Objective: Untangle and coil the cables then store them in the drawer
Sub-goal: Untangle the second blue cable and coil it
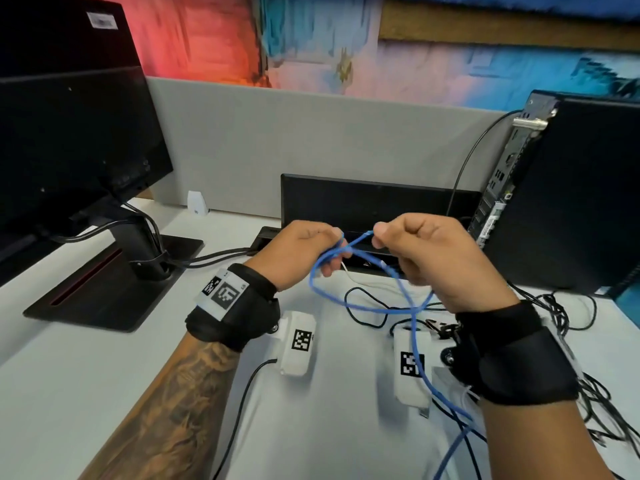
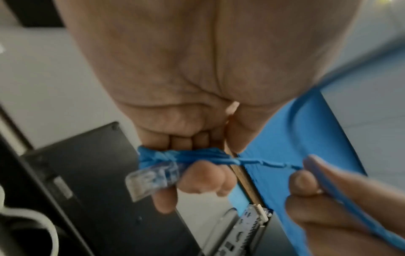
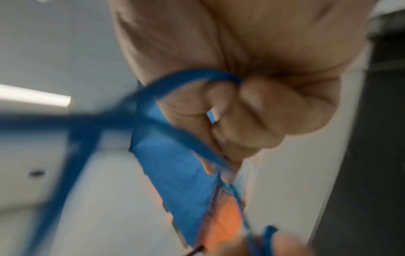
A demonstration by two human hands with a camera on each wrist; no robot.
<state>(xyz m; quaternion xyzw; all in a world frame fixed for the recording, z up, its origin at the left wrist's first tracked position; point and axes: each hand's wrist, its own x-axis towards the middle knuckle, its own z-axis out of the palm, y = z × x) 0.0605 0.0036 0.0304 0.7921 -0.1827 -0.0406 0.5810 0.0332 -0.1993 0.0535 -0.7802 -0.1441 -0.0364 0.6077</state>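
I hold a blue network cable (image 1: 414,327) in the air above the white desk (image 1: 86,368). My left hand (image 1: 334,252) grips a bunched part of the blue cable (image 2: 175,156) beside its clear plug (image 2: 151,180). My right hand (image 1: 381,237) pinches a thin blue twisted tie (image 2: 274,163) that runs out from that bunch, and a loop of the blue cable (image 3: 197,76) passes through its curled fingers. The rest of the cable hangs in loops down past my right wrist. A thin black cable (image 1: 367,306) and a white one (image 1: 349,275) lie on the desk below. No drawer is in view.
A black monitor (image 1: 69,150) on a flat stand (image 1: 104,289) fills the left. A black computer tower (image 1: 571,202) stands at the right, with a tangle of black cables (image 1: 595,410) in front of it. A black cable box (image 1: 363,199) sits against the grey partition (image 1: 277,140).
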